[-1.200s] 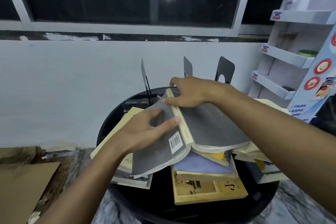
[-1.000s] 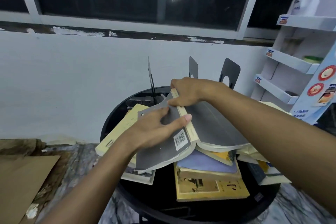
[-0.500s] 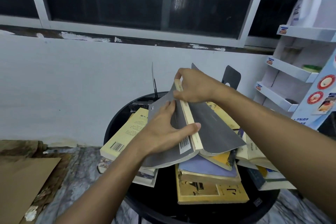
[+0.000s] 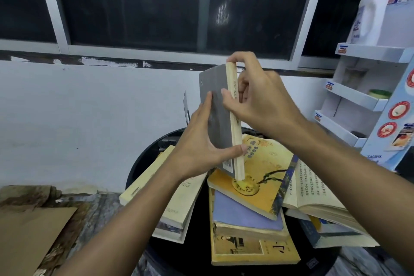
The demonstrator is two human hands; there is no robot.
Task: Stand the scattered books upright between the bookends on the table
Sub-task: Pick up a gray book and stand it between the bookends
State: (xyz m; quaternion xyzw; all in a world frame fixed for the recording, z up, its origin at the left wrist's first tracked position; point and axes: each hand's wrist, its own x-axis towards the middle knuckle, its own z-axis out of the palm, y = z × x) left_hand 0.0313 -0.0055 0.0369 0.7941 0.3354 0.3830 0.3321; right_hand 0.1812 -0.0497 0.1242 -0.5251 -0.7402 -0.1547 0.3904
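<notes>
A grey book [image 4: 216, 105] with a cream spine is held upright above the round black table [image 4: 143, 159]. My left hand [image 4: 201, 152] grips its lower part, fingers on the grey cover and thumb at the spine. My right hand [image 4: 257, 96] pinches its top and spine edge. Its bottom corner touches an orange-yellow book [image 4: 266, 177] lying on a stack. One thin black bookend [image 4: 185, 105] shows at the back, just left of the grey book; the other bookends are hidden behind the book and my hands.
Scattered books lie flat: a cream one [image 4: 177, 199] at left, a lilac one [image 4: 244, 213], a yellow one [image 4: 253, 251] at the front, an open book [image 4: 318, 195] at right. A white shelf unit [image 4: 358, 96] with a bottle [image 4: 369, 9] stands at right. Cardboard [image 4: 29, 235] lies at left.
The grey book lay open on the pile; both hands closed it and raised it upright, uncovering the orange-yellow book beneath.
</notes>
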